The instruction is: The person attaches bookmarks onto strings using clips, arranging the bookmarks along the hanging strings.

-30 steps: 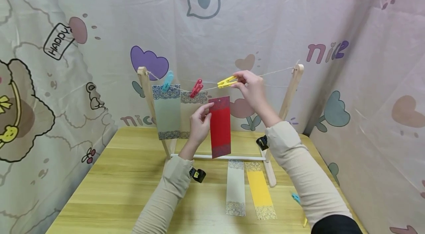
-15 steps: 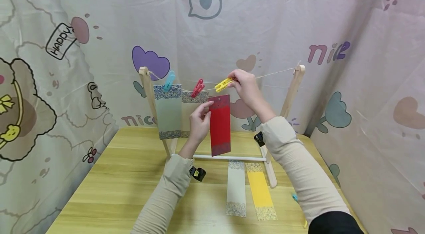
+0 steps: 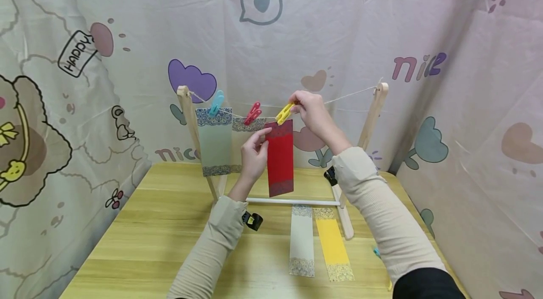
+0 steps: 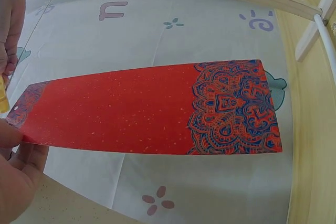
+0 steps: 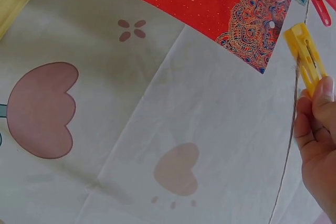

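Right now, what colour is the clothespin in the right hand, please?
The clothespin is yellow, clearest in the right wrist view.

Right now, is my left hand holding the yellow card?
No, your left hand pinches the red card, while the yellow card lies on the table.

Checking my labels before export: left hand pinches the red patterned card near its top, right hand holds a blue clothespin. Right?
Not quite: the right hand holds a yellow clothespin, not a blue one, as the right wrist view shows. The left hand does pinch the red patterned card near its top.
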Demonstrator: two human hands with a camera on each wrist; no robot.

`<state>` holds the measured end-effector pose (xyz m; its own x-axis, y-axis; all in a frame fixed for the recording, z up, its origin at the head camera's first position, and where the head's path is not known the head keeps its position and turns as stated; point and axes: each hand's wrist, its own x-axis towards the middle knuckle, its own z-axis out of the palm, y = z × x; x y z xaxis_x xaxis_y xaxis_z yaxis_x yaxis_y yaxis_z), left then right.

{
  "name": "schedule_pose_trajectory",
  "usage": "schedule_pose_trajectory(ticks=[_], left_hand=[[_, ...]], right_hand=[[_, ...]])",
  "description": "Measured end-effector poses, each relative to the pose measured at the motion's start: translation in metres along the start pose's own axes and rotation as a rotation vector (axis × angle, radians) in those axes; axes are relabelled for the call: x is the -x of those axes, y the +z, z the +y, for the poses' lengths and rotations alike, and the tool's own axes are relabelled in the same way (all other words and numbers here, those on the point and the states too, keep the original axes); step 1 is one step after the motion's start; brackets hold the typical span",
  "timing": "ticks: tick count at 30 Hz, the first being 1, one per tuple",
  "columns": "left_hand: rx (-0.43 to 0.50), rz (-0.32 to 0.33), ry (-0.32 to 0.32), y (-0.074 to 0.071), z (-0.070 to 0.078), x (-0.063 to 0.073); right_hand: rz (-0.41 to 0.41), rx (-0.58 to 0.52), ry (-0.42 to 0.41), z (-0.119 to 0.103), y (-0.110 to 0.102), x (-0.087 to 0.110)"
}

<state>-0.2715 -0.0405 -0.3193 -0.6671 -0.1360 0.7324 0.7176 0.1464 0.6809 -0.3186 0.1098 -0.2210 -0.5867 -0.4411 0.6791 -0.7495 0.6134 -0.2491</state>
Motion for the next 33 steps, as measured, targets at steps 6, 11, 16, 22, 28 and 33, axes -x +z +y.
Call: schedule_pose_trajectory(ticks=[6, 11, 16, 22, 28, 33], left_hand=[[-0.008, 0.011, 0.033, -0.0011, -0.0024, -0.0005], [-0.007, 0.023, 0.048, -0.0014, -0.0021, -0.0016], [-0.007, 0.021, 0.051, -0.0014, -0.0008, -0.0024], [-0.002, 0.02, 0.046, -0.0015, -0.0003, -0.0024], [-0.005, 0.026, 0.05, -0.0013, 0.0012, -0.0023], [-0.03, 0.024, 0.05, -0.0014, 0.004, -0.0021]], right_hand=[[-0.014, 0.014, -0.029, 0.0004, 0.0012, -0.0018], [-0.023, 0.004, -0.04, -0.0007, 0.0014, -0.0014], [-0.032, -0.01, -0.033, -0.0021, 0.0022, -0.0008], [-0.059, 0.003, -0.024, -0.0035, 0.0031, -0.0005], [-0.067, 0.007, -0.031, -0.0027, 0.0034, 0.0005], [-0.069, 0.008, -0.07, 0.0002, 0.0042, 0.0012]])
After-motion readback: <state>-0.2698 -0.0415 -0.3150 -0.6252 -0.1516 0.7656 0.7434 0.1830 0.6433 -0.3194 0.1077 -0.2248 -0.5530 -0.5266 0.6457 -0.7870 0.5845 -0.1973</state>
